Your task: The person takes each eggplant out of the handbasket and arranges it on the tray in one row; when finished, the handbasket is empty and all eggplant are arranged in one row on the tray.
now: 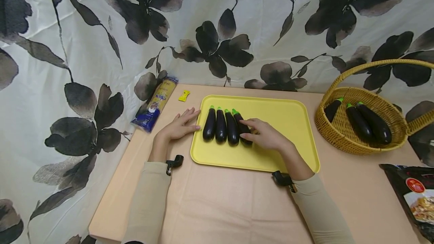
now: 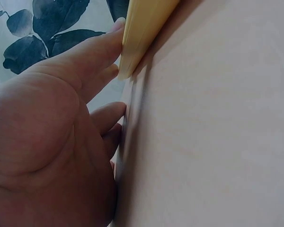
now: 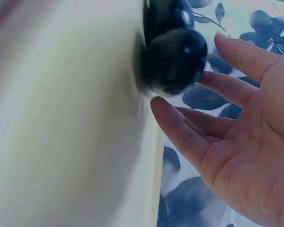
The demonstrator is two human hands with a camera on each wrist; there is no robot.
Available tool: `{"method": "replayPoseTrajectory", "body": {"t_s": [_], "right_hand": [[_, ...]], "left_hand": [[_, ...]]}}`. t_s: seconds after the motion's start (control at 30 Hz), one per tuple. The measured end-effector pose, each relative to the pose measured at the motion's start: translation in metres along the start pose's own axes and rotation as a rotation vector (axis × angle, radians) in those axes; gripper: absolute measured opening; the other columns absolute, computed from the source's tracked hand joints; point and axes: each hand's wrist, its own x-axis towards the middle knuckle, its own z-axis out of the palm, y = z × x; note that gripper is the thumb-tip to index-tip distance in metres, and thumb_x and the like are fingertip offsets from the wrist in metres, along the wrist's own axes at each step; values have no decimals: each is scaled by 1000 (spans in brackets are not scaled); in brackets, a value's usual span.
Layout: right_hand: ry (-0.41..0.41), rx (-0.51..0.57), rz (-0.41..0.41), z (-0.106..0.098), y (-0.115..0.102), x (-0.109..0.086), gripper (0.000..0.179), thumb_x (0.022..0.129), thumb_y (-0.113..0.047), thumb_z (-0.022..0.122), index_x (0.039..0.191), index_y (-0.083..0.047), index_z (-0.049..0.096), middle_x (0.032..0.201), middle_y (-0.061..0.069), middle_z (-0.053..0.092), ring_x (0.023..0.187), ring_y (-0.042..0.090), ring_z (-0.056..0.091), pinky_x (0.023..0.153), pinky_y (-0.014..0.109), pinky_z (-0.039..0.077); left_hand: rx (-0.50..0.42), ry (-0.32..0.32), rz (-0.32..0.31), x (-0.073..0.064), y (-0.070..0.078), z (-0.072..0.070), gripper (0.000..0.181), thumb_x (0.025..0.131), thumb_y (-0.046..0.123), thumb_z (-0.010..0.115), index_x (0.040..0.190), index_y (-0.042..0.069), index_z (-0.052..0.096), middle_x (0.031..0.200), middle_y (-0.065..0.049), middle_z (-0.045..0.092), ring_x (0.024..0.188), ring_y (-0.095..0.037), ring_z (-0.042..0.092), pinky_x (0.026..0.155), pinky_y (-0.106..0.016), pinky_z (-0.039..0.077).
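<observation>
Several black eggplants [image 1: 221, 126] with green stems lie side by side, upright in the head view, on the left half of a yellow tray [image 1: 281, 114]. My right hand [image 1: 266, 134] reaches over the tray, its fingertips against the rightmost eggplant [image 1: 242, 129]. In the right wrist view the fingers are loosely extended beside the glossy round end of an eggplant [image 3: 175, 61], the thumb standing apart from the other fingers. My left hand [image 1: 177, 128] rests at the tray's left edge with spread fingers. In the left wrist view the thumb touches the tray's outer side [image 2: 144, 33].
A wicker basket [image 1: 339, 144] with a tall handle stands to the right, holding 3 eggplants [image 1: 369, 123]. A black food packet [image 1: 407, 195] lies at the lower right. Left of the tray are a blue-and-yellow packet [image 1: 156, 102] and a small yellow item [image 1: 184, 95]. Floral cloth [image 1: 217, 70] hangs behind the table.
</observation>
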Motion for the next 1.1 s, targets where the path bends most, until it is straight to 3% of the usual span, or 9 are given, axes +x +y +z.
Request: {"method": "replayPoseTrajectory", "body": {"t_s": [0.17, 0.43, 0.7, 0.83, 0.97, 1.1], "right_hand": [[72, 31, -24, -18, -2, -10, 58, 104, -35, 65, 156, -12, 50, 153, 16, 51, 128, 39, 57, 102, 56, 53], [258, 41, -44, -54, -1, -32, 55, 104, -37, 66, 154, -19, 53, 153, 10, 53, 131, 37, 56, 103, 55, 53], [408, 67, -77, -82, -3, -57, 54, 104, -26, 66, 156, -18, 51, 157, 11, 50, 132, 38, 55, 104, 59, 50], [501, 53, -54, -95, -3, -73, 53, 104, -24, 67, 155, -23, 52, 157, 8, 51, 129, 28, 56, 104, 37, 50], [595, 37, -28, -105, 2, -87, 51, 103, -24, 67, 153, -26, 55, 153, 9, 55, 120, 11, 56, 92, 10, 45], [655, -6, 3, -114, 9, -99, 49, 104, -28, 65, 152, -32, 55, 149, 8, 57, 116, 1, 54, 90, 5, 42]], "left_hand": [[-3, -3, 2, 0, 0, 0, 80, 100, 57, 62, 166, 31, 27, 177, -3, 7, 164, -23, -3, 131, -53, -11], [-2, 0, 20, 0, -1, 0, 79, 100, 57, 62, 166, 31, 27, 177, -4, 8, 164, -24, -2, 131, -53, -11], [-1, 1, 25, -1, 0, -1, 79, 100, 56, 62, 166, 29, 27, 177, -6, 8, 164, -25, -3, 131, -53, -11], [-2, 1, 23, -1, 1, -1, 80, 100, 57, 62, 166, 29, 27, 177, -7, 8, 164, -25, -3, 131, -53, -11], [4, -2, 24, -1, 1, -1, 81, 100, 57, 62, 167, 29, 27, 177, -7, 7, 164, -27, -3, 131, -54, -11], [7, 1, 30, -2, 1, -1, 80, 100, 56, 62, 166, 27, 28, 176, -8, 8, 164, -29, -3, 130, -56, -11]]}}
